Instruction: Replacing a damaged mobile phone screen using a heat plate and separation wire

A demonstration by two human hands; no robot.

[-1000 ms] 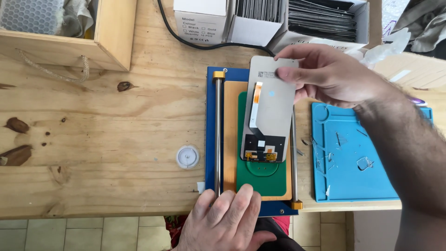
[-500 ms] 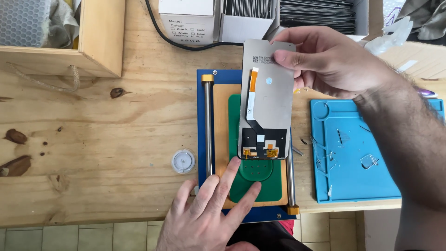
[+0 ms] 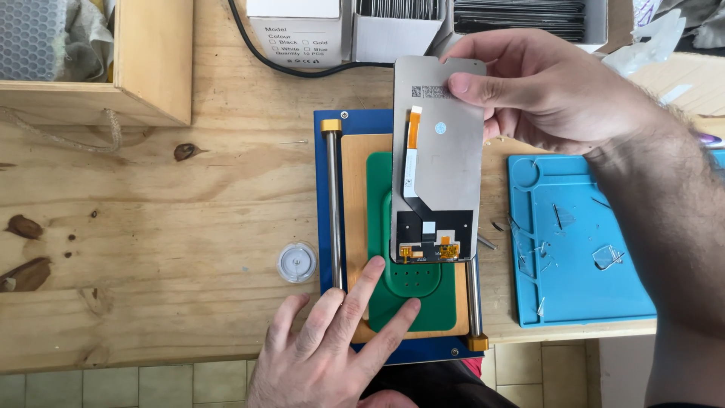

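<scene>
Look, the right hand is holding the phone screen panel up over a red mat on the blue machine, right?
Not quite: the mat is green, not red, as the head view shows. The rest holds: the right hand holds the phone screen panel up over it, on the blue machine.

1. The desk (image 3: 151, 227) is made of light wood with dark knots in it.
2. A wooden box (image 3: 143, 60) sits at the far left corner of the desk.
3. White cardboard boxes (image 3: 302, 30) stand along the back edge.
4. A black cable (image 3: 257, 45) runs beside them.
5. A blue mat (image 3: 574, 249) lies on the right side.
6. Under the near edge, the floor (image 3: 113, 389) has pale tiles.
7. The light is bright and even.
</scene>
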